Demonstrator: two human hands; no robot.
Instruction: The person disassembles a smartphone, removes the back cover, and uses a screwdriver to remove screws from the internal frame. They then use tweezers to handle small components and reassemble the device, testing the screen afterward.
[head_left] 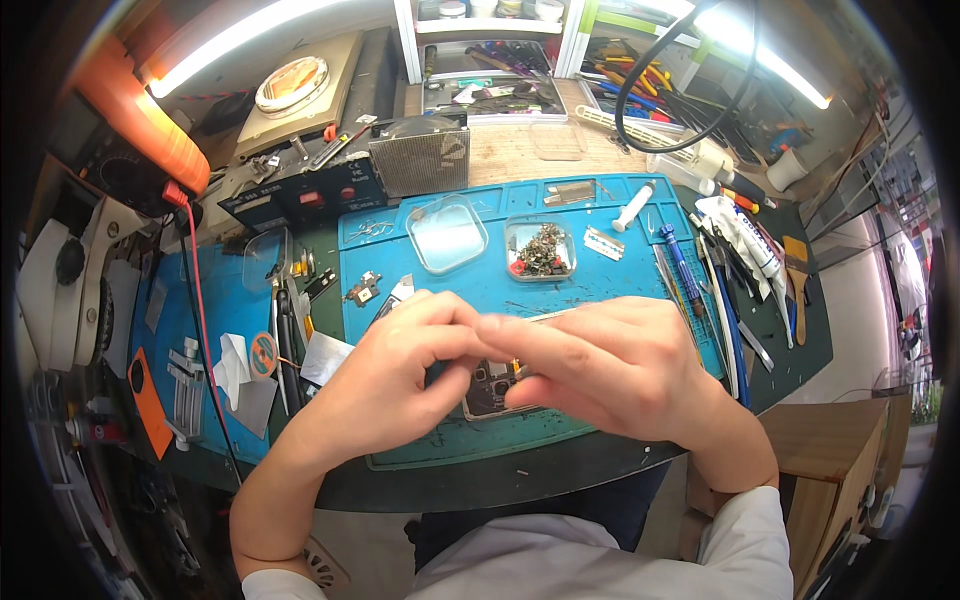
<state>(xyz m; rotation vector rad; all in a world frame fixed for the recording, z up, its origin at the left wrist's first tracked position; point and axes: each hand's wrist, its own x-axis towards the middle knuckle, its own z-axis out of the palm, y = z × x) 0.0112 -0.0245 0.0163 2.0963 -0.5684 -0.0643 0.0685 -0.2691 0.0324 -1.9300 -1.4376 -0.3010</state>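
An opened smartphone (488, 398) lies on the blue work mat, its inner parts showing between my hands and its far side mostly covered by them. My left hand (405, 355) hovers over its left end with curled fingers; their tips pass behind my right fingers, so whatever they grip is hidden. From the other side, my right hand (625, 365) reaches across the phone. Its index finger stretches left and touches the left fingers, with the thumb apart below. I see nothing clearly held in it. A clear box of small screws and metal parts (540, 248) sits just beyond the hands.
A transparent lid (447, 234) lies left of the parts box. Razor blades (604, 243), a syringe (633, 206) and a blue screwdriver (680, 262) lie to the right. At left stand a solder reel (263, 354) and a metal clamp (187, 390). A red cable (205, 315) hangs there.
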